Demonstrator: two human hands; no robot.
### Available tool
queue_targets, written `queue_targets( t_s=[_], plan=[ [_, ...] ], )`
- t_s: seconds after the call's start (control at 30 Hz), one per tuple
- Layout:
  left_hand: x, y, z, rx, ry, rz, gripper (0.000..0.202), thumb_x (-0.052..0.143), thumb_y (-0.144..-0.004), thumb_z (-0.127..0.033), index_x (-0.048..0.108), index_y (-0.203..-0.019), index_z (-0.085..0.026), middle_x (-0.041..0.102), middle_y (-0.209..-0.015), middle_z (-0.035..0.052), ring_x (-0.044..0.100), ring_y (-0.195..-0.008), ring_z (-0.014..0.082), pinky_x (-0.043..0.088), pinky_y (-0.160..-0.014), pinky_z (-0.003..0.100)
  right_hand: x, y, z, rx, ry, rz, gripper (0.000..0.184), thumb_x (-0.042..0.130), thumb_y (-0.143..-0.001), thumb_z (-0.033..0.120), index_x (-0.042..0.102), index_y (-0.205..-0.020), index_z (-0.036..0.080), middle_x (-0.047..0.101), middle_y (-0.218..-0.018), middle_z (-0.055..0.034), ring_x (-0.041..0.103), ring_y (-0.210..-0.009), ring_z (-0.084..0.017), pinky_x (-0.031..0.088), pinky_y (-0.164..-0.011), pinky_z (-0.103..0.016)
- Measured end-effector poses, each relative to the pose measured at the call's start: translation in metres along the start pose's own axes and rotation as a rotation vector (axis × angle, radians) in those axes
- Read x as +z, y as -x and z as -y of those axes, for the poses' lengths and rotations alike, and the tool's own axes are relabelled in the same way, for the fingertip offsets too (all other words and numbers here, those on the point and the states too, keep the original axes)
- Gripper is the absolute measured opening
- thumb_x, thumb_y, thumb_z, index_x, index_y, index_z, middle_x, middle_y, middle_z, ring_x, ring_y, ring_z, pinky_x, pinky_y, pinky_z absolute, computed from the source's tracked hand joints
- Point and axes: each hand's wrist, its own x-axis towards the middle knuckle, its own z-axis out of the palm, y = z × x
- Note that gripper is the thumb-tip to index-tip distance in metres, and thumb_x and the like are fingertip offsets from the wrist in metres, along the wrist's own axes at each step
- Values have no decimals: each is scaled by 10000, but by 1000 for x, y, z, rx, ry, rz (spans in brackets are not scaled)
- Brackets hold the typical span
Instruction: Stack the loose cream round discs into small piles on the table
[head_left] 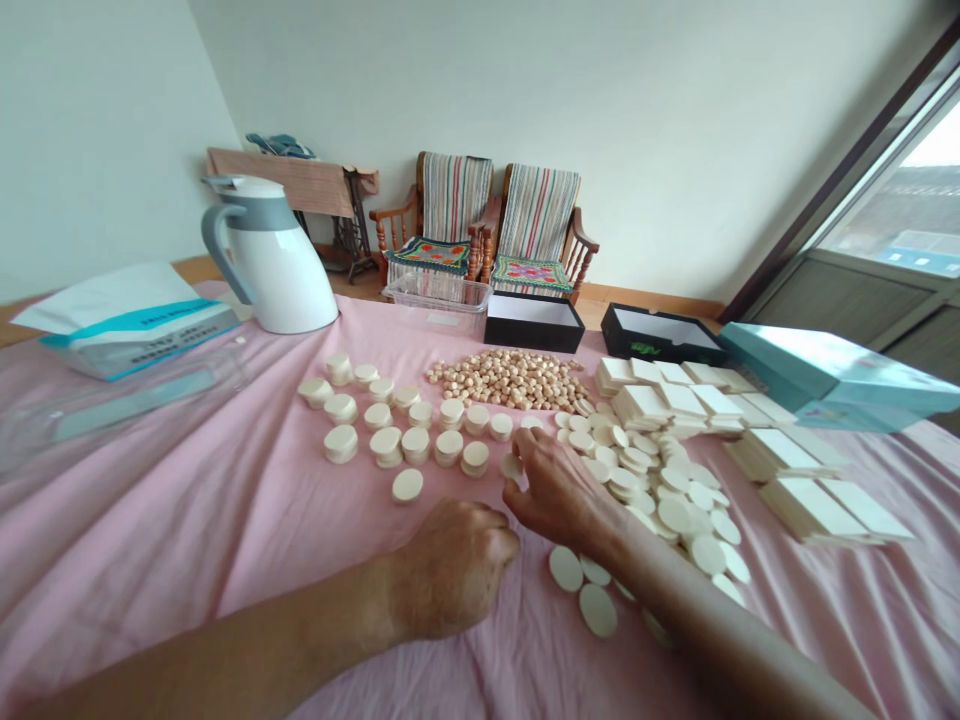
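A light, stiff-looking round cream disc (511, 466) was seen beside stacked discs (448, 447) over a pink cloth sheet (187, 520), best taken by the rim. Its rim was touched by the bunched right hand (559, 490), clamping unclear; the curled left hand (450, 567) couldn't be read.

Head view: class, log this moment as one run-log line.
left hand: curled on pink cloth | right hand: at cream disc | nearby: disc stacks
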Motion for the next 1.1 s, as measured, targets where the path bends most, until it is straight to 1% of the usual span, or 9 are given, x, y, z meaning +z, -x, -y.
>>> queue_targets(
  t_s=[0.17,0.37,0.43,0.53,0.63,0.73,0.83,1.0,1.1],
  plan=[
    [-1,0,1,6,3,-4,200,511,-768,-120,507,-573,-164,600,-618,7,536,-592,145,321,-525,288,-3,-2,-2,17,-4,1,133,494,-773,238,516,-870,150,609,-840,-99,558,-728,-186,325,-601,-271],
    [-5,0,-2,-39,6,20,170,510,-738,-91,509,-586,-165,599,-623,-7,546,-595,145,278,-500,291,-35,1,-37,48,-73,1,46,508,-771,175,552,-770,186,615,-729,-25,526,-639,-133,309,-566,-242],
    [-5,-1,-2,-44,-4,22,178,504,-745,-94,501,-582,-165,597,-618,-7,547,-590,144,272,-501,291,-47,6,-52,50,-69,78,68,551,-725,147,582,-767,191,620,-736,-19,532,-655,-138,324,-578,-241],
    [-4,-1,-2,-38,-13,16,194,496,-750,-93,477,-570,-164,592,-612,-6,544,-589,142,265,-504,286,-56,16,-66,-63,-100,250,155,584,-687,122,619,-813,206,629,-802,-19,554,-732,-157,373,-638,-251],
    [-3,-1,-2,-41,-16,12,201,489,-758,-97,476,-569,-164,595,-615,-1,544,-593,144,266,-507,279,-56,23,-65,-177,-144,361,282,570,-673,72,610,-916,210,630,-906,-28,570,-841,-170,410,-751,-277],
    [-4,-1,-2,-45,-9,16,201,488,-771,-105,498,-579,-163,603,-625,5,550,-603,149,281,-517,275,-51,24,-57,-215,-100,389,325,550,-667,40,596,-945,202,615,-964,-47,567,-919,-189,406,-818,-304],
    [-5,-1,-3,-38,8,27,189,497,-764,-100,516,-587,-163,608,-629,7,553,-612,151,292,-521,271,-45,21,-49,-203,-49,364,302,557,-679,66,588,-951,196,601,-977,-63,565,-911,-196,402,-796,-302],
    [-6,-2,-2,-32,8,33,204,493,-773,-110,511,-576,-161,606,-628,10,548,-606,150,295,-521,271,-37,15,-41,-138,3,291,99,524,-776,158,562,-865,177,596,-887,-71,558,-812,-187,378,-705,-287],
    [-6,-2,-2,-39,0,36,208,491,-778,-115,499,-576,-161,606,-630,8,551,-609,151,289,-522,273,-38,15,-41,-152,-5,303,143,533,-751,144,546,-890,173,589,-914,-74,550,-838,-188,372,-720,-286]
  ],
)
